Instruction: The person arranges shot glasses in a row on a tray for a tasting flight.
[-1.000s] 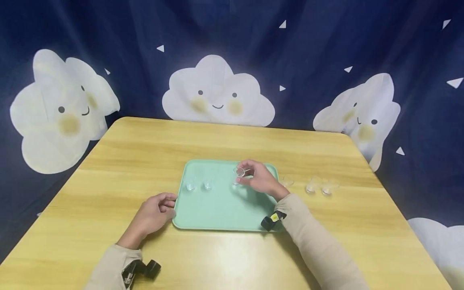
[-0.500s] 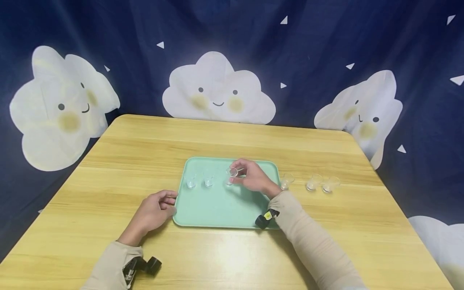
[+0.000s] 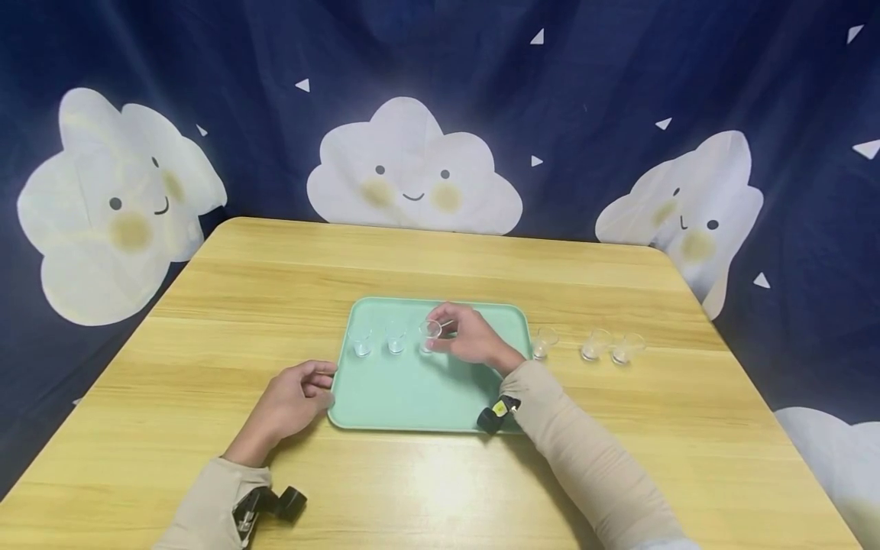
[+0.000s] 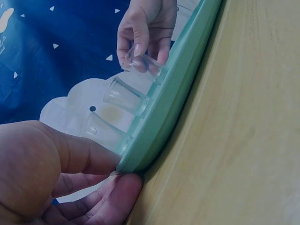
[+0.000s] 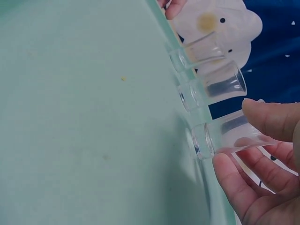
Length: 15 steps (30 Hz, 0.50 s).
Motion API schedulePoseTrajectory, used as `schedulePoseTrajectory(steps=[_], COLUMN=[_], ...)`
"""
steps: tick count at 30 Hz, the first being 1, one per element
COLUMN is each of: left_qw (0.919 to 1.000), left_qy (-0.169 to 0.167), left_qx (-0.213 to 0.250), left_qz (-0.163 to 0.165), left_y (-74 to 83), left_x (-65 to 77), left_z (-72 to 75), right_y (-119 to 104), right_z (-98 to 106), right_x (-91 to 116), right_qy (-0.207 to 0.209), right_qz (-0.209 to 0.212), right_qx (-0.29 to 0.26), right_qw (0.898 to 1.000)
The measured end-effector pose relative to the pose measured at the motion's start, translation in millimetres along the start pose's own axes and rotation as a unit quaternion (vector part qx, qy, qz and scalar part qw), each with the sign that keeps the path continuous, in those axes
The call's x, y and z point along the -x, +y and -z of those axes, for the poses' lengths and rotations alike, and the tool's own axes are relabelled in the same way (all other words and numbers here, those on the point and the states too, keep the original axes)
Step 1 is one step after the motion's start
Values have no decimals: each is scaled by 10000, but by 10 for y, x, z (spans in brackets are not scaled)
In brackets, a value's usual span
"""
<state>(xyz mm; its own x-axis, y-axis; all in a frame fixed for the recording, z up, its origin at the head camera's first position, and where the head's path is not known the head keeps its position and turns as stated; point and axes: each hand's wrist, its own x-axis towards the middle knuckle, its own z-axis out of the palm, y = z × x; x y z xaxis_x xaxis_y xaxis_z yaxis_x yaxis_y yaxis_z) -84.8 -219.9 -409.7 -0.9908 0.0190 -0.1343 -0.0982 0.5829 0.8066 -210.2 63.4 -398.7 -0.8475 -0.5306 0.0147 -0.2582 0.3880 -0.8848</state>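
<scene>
We see two cups (image 3: 395, 340) on the tray (image 3: 412, 393) — right fingers (image 5: 272, 119) curl round another cup (image 5: 227, 133), left fingers (image 4: 89, 154) pinch the tray.

On the counter (image 3: 385, 496) lies a tray (image 3: 412, 397). Two cups (image 3: 395, 341) stand on its far left part, a third cup (image 3: 428, 331) just right of them. Three more cups (image 3: 594, 347) stand right of the tray; a curtain (image 3: 584, 84) hangs behind.
</scene>
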Motion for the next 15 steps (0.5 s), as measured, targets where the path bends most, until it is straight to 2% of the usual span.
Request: schedulePoseTrajectory(steps=[9,15], left_qw=[10000,10000], left_qy=[15,-3], left_qx=[24,-77], left_qz=[-67,25], left_y=[27,7], left_x=[-29,-22], left_z=[7,4], right_y=[-1,-2], right_z=[6,-17], right_x=[-31,-16], right_qy=[123,62], right_qz=[9,-106], right_qx=[167,271], right_qw=[9998,9996])
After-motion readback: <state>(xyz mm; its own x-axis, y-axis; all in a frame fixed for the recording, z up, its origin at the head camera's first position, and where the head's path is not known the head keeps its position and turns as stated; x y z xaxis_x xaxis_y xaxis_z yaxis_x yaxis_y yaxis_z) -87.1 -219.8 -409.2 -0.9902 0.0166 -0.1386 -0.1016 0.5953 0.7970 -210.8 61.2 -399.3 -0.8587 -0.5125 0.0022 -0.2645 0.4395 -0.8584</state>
